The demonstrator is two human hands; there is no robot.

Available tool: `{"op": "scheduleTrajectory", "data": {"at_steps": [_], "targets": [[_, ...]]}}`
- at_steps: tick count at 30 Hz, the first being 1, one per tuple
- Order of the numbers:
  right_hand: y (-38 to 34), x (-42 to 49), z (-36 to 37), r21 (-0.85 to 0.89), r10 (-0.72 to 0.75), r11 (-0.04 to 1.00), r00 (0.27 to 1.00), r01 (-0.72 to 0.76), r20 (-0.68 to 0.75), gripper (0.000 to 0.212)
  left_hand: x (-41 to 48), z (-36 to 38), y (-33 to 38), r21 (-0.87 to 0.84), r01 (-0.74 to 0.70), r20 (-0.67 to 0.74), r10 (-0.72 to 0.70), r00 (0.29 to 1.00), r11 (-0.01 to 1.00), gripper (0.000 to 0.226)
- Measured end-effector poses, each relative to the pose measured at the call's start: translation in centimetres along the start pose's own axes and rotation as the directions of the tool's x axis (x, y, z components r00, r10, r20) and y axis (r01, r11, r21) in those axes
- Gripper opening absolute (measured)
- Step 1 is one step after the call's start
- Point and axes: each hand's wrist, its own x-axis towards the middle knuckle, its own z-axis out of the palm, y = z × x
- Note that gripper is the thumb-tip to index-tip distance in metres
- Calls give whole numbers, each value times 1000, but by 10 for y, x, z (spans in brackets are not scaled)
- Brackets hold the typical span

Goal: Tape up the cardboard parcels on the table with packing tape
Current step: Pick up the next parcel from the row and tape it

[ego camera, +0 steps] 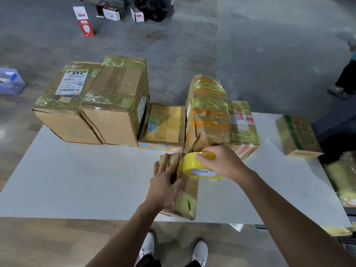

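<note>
Holding down a small cardboard parcel (pixel 187 201) close to the near edge of the white tabletop (pixel 77 180), the left grip (pixel 165 182) lies flat on top of it, fingers straight and spread, pointing away. The right grip (pixel 221 162) is curled over a yellow tape roll (pixel 189 162), fingers and thumb pinching its rim, and the roll sits right against the far right part of that parcel. The parcel's near end has shiny yellowish tape across it.

Behind that there's a row of other stuff: two big boxes (pixel 113 105) side by side on the far left, a low flat box (pixel 163 124) just right of them, a lumpy wrapped parcel (pixel 208 112) standing right behind the roll, a red-printed box (pixel 243 128) touching its right side, and a green-striped box (pixel 298 135) off on its own at the right. White shoes (pixel 200 251) show below the tabletop's near edge.
</note>
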Motion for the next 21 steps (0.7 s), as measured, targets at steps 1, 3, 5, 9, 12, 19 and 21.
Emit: {"op": "scheduleTrajectory", "data": {"at_steps": [1,3,5,9,12,19,21], "targets": [[0,1,0,-52,-1,999,1000,1,-12,42,0,-1,-2,-20,-9,-13,9,1000,1000,77],[2,0,-2,-239,-14,971,1000,7,-24,47,-1,-2,-6,-88,-37,-44,34,998,995,75],[5,-3,-2,-367,11,930,999,-21,-30,52,-1,-1,-8,-146,-62,-65,53,997,987,75],[7,-6,11,-290,48,954,995,-70,-83,51,0,4,-14,-362,-82,-114,44,992,929,71],[2,-1,4,-123,4,992,997,-14,-82,42,-1,4,-25,-577,-45,-107,-20,994,816,68],[-20,14,7,59,-19,998,1000,21,-18,37,3,-2,-40,-125,-69,-52,63,997,990,80],[-28,16,12,12,-24,1000,999,25,-49,35,8,-3,-30,204,-186,-39,198,979,961,83]]}}
